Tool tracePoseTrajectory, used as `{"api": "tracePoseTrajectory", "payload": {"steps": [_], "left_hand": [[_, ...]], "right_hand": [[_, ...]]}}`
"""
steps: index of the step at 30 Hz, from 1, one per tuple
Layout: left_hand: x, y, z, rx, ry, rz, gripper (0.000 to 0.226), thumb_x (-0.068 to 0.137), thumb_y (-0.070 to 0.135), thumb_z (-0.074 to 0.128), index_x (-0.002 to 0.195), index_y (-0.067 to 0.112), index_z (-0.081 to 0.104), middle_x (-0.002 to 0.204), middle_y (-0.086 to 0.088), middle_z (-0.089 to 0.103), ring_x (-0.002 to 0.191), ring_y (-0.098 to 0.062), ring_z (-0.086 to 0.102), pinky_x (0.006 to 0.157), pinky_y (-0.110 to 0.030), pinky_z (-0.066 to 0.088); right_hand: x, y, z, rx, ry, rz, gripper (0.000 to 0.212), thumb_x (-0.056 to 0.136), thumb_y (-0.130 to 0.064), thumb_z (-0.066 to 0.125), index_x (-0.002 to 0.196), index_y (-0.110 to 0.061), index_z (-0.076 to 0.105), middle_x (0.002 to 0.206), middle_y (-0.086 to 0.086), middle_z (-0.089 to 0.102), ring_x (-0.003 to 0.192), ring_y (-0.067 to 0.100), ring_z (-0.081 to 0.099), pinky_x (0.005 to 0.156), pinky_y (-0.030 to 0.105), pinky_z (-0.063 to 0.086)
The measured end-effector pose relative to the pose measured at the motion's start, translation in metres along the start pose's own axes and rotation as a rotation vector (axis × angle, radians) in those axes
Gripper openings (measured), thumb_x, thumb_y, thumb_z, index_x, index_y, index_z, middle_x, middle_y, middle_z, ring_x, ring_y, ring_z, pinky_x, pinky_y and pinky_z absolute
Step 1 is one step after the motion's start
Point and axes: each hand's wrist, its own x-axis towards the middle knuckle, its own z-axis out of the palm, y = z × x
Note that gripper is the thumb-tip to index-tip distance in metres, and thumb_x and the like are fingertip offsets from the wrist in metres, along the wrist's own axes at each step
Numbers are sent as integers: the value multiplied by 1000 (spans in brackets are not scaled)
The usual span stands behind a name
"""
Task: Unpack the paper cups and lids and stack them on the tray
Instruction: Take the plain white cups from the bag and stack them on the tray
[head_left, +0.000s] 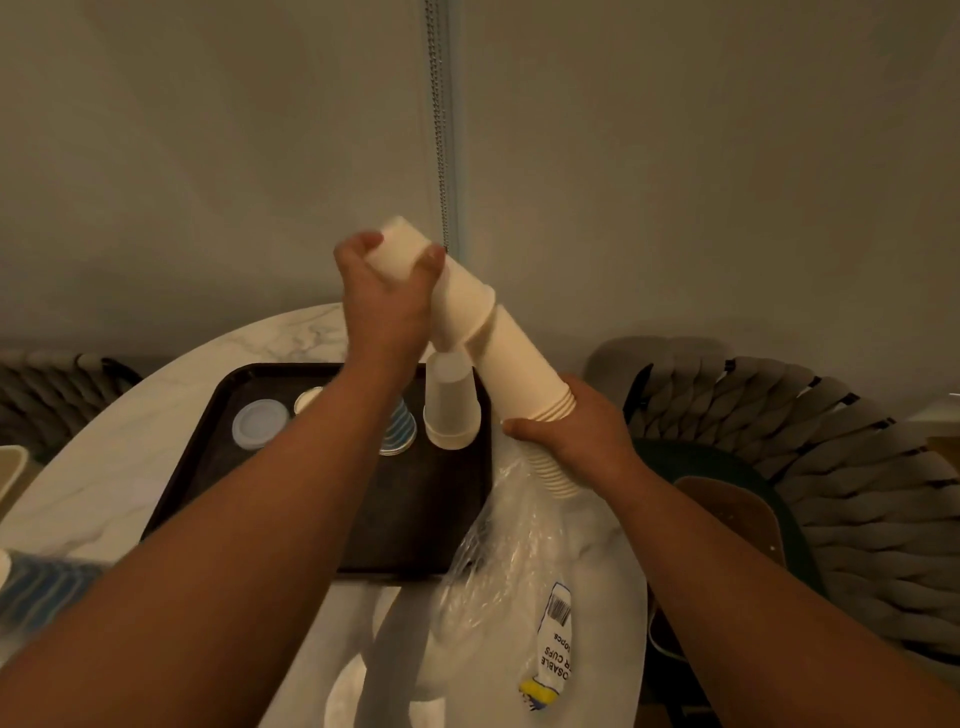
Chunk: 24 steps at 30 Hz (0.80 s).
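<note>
A long stack of white paper cups (519, 353) slants up over the table, half out of a clear plastic bag (519, 561) that hangs below it. My right hand (576, 426) grips the stack's lower part at the bag's mouth. My left hand (387, 291) grips the top cups (402, 247), tilted away from the rest. On the dark tray (415, 519) stand an upside-down white cup stack (449, 400), a blue striped cup stack (400, 426), partly behind my left arm, and clear lids (260, 423).
The tray lies on a round white marble table (130, 426). Woven chairs stand at the right (831, 467) and far left (47, 389). A blue striped package (41, 587) sits at the table's left edge. A bead chain (441, 130) hangs on the wall.
</note>
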Motion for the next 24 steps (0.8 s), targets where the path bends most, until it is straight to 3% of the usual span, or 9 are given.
{"api": "tracePoseTrajectory", "payload": {"steps": [5, 10, 14, 18, 21, 23, 24], "left_hand": [[6, -14, -8, 344, -179, 212, 53, 78, 35, 76, 116, 28, 39, 120, -1, 49, 101, -25, 58, 82, -45, 56], [-6, -56, -5, 469, -265, 117, 53, 77, 30, 79, 112, 27, 40, 116, 3, 46, 104, -24, 53, 86, -47, 54], [-15, -82, -3, 562, -358, 6, 53, 75, 24, 82, 113, 22, 44, 115, 2, 47, 105, -21, 50, 91, -39, 50], [-22, -100, -12, 705, -460, -31, 54, 83, 32, 75, 128, 19, 47, 138, -5, 46, 124, -26, 48, 101, -38, 45], [-26, -89, -16, 638, -336, 161, 43, 93, 35, 61, 127, 10, 54, 146, -6, 42, 130, -19, 42, 104, -33, 40], [-32, -70, -13, 449, -177, 246, 43, 92, 38, 58, 124, 10, 55, 132, -2, 51, 117, -11, 49, 97, -26, 43], [-36, -60, -10, 342, -145, 205, 46, 90, 41, 60, 125, 12, 53, 124, 1, 55, 108, -7, 54, 92, -23, 46]], "right_hand": [[5, 16, -5, 95, 42, 68, 86, 58, -52, 85, 130, -25, 49, 121, -3, 59, 103, 16, 55, 87, 35, 50], [7, 16, -1, 108, 28, 68, 85, 58, -52, 85, 130, -25, 49, 118, -5, 57, 103, 15, 55, 85, 33, 48], [4, 20, 2, 133, 15, 90, 84, 58, -51, 86, 129, -25, 49, 117, -6, 57, 103, 14, 55, 83, 31, 47], [1, 21, 2, 180, 1, 111, 78, 59, -48, 87, 125, -26, 51, 110, -9, 57, 100, 13, 55, 81, 30, 46], [-2, 20, -2, 305, -87, 153, 76, 53, -52, 87, 117, -26, 56, 107, -9, 63, 96, 13, 61, 80, 32, 52], [-3, 19, -4, 407, -192, 167, 86, 44, -60, 85, 118, -25, 60, 110, -4, 68, 99, 17, 65, 86, 38, 55], [-5, 16, -6, 447, -255, 169, 87, 43, -60, 83, 119, -24, 60, 110, -1, 69, 100, 19, 66, 88, 40, 55]]}}
